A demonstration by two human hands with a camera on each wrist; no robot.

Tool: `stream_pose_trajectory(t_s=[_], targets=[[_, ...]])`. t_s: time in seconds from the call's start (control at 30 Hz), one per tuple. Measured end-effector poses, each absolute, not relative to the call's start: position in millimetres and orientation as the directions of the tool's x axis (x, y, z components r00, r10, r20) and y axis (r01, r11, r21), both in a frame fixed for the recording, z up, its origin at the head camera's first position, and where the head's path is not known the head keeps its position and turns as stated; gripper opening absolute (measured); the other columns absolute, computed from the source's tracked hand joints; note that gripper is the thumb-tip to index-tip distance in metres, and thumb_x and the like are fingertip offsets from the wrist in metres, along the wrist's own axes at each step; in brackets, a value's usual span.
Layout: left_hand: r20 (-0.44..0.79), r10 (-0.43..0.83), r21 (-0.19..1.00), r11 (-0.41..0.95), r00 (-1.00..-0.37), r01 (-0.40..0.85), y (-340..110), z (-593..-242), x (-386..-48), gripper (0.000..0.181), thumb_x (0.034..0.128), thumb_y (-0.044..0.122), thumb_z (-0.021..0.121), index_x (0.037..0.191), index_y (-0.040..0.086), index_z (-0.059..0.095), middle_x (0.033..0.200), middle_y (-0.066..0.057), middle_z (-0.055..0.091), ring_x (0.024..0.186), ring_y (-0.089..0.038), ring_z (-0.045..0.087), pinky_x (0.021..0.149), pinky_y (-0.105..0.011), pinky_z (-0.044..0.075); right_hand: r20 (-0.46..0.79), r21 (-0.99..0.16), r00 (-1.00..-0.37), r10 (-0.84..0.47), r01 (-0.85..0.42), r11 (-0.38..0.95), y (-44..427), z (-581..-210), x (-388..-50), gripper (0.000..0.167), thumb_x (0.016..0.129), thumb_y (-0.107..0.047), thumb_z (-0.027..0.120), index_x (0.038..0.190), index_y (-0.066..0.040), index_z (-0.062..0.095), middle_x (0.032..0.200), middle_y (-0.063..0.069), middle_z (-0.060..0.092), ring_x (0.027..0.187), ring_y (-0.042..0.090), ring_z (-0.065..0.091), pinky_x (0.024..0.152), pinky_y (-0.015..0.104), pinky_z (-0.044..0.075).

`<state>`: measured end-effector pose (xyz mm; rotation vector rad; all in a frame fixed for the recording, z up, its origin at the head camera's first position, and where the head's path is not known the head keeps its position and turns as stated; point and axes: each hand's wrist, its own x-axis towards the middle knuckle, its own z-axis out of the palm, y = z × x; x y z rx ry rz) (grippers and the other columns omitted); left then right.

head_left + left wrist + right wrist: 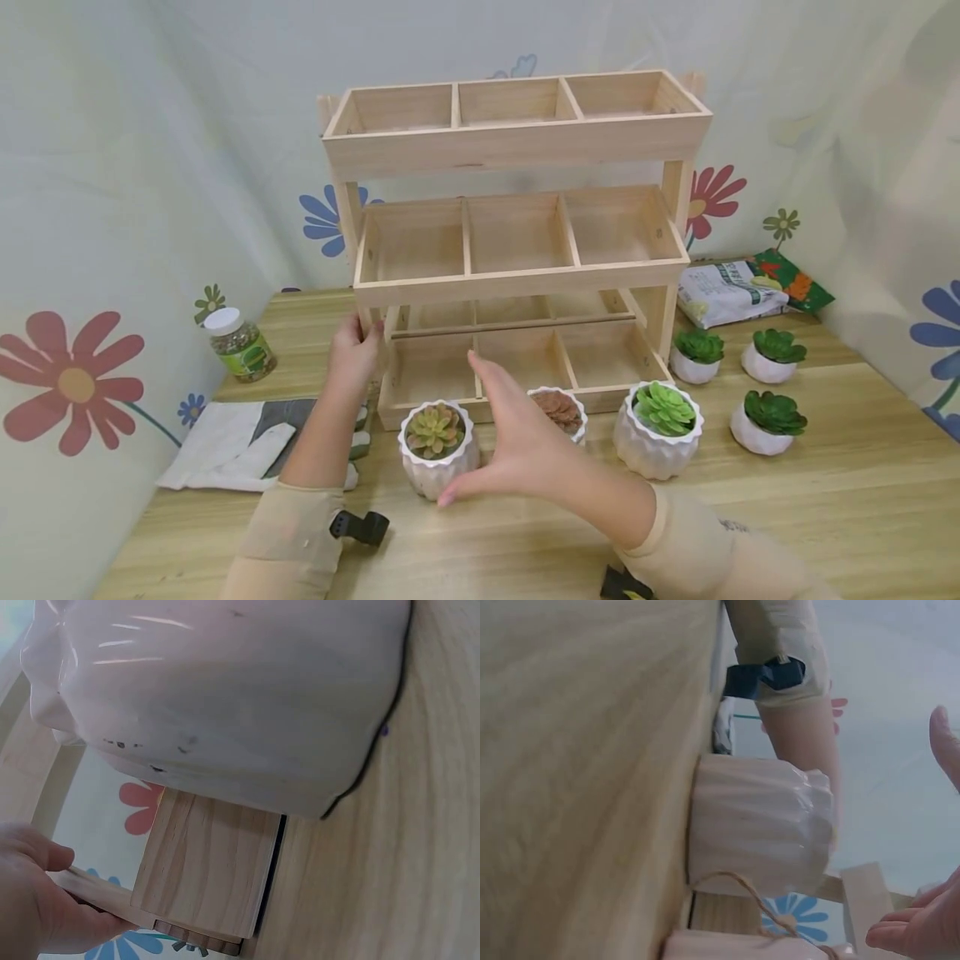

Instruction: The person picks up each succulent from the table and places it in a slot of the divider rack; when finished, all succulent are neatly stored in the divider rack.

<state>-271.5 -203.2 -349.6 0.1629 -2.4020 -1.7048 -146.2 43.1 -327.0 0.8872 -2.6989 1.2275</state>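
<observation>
Gripping the wooden rack [521, 278] by its left upright [348, 218], the left hand [356, 352] has thumb and fingers around that member. The right hand [521, 443] is released, thumb and fingers spread. Just left of it, on the table [450, 558], stands a white pot [431, 477] with a reddish-green succulent [435, 429]. A brown succulent [558, 408] sits partly behind the right hand; a bright green succulent [665, 408] stands farther right. A lidded jar [243, 346] stands left of the left hand.

Right hand [928, 921] wide, thumb and fingers parted, not touching the white ribbed pot [754, 821] standing on the wooden surface [577, 787]! Twine [759, 898] loops nearby; a sleeved forearm [802, 733] stretches behind!
</observation>
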Motion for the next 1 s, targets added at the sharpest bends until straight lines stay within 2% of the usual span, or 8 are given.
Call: stream_pose_trajectory(t_s=[0.1, 0.4, 0.7, 1.0], targets=[[0.096, -0.189, 0.932, 0.361, -0.977, 0.022, -201.8, -349.9, -270.5, 0.042, 0.1011, 0.020, 0.041, 0.135, -0.004, 0.038, 0.133, -0.025, 0.045, 0.122, -0.036, 0.044, 0.101, -0.046, 0.035, 0.241, -0.693, -0.835, -0.494, -0.504, 0.515, 38.3, -334.5, -147.5, 0.141, 0.042, -0.069, 0.080, 0.151, -0.018, 0.006, 0.153, 0.006, 0.017, 0.137, 0.023, 0.020, 0.105, 0.047, 0.026], [0.086, -0.195, 0.931, 0.365, -0.977, 0.010, -201.0, -350.7, -269.3, 0.041, 0.1015, 0.019, 0.040, 0.134, -0.005, 0.039, 0.131, -0.025, 0.047, 0.120, -0.036, 0.045, 0.100, -0.046, 0.037, 0.167, -0.763, -0.828, -0.535, -0.452, 0.462, 30.6, -350.0, -150.6, 0.134, 0.048, -0.056, 0.086, 0.150, -0.015, 0.010, 0.152, 0.010, 0.018, 0.137, 0.026, 0.019, 0.106, 0.047, 0.023], [0.096, -0.183, 0.926, 0.377, -0.978, 0.020, -202.4, -351.9, -269.3, 0.041, 0.1017, 0.019, 0.039, 0.135, -0.004, 0.038, 0.132, -0.024, 0.046, 0.122, -0.035, 0.044, 0.100, -0.046, 0.037, 0.153, -0.775, -0.822, -0.549, -0.444, 0.449, 25.9, -362.4, -163.9, 0.125, 0.049, -0.051, 0.088, 0.147, -0.007, 0.024, 0.147, 0.008, 0.033, 0.131, 0.023, 0.033, 0.105, 0.041, 0.028], [0.100, -0.179, 0.928, 0.372, -0.979, 0.027, -203.2, -350.3, -270.6, 0.039, 0.1016, 0.019, 0.039, 0.133, -0.005, 0.040, 0.130, -0.024, 0.047, 0.119, -0.036, 0.046, 0.099, -0.046, 0.037, 0.211, -0.787, -0.851, -0.481, -0.440, 0.433, 16.2, -377.2, -171.1, 0.113, 0.051, -0.040, 0.091, 0.141, -0.004, 0.031, 0.134, 0.011, 0.046, 0.121, 0.023, 0.045, 0.102, 0.041, 0.034]])
